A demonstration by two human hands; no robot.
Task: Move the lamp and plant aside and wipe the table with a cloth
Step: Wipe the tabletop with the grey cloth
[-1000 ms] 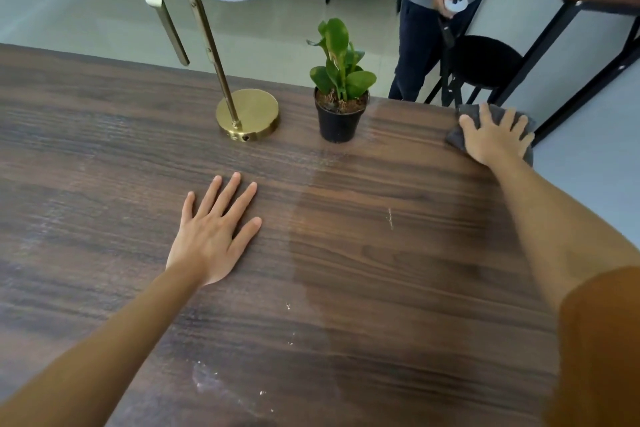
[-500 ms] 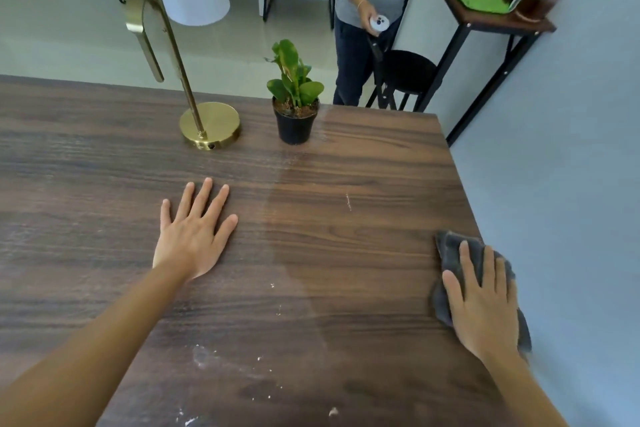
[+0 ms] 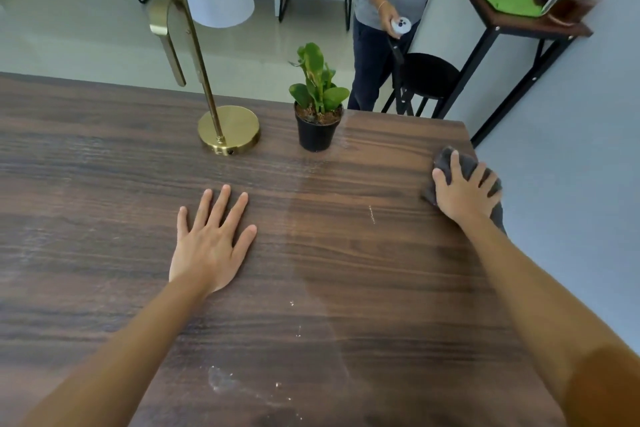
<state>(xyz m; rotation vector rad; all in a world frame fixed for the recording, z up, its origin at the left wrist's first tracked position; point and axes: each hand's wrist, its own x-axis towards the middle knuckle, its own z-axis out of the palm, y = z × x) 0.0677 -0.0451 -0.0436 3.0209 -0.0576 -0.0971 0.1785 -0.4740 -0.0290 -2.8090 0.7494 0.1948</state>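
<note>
A brass lamp [image 3: 229, 130] with a white shade stands at the far side of the dark wooden table [image 3: 104, 191]. To its right sits a small green plant [image 3: 317, 114] in a black pot. My right hand [image 3: 464, 192] presses a grey cloth [image 3: 446, 163] flat at the table's right edge, right of the pot. My left hand [image 3: 211, 243] lies flat on the wood, fingers spread, in front of the lamp base. White dust and crumbs [image 3: 242, 388] streak the near part; the right strip of the wood looks darker.
A person [image 3: 391, 10] stands beyond the far edge holding a small white device. Beside them are a black stool [image 3: 429, 80] and a side table [image 3: 512, 17] with a green cloth. Chairs stand on the pale floor behind. A grey wall runs along the table's right.
My right hand slid the cloth from the far right corner down the right edge toward me, then back up toward the far corner. My left hand stayed flat.
</note>
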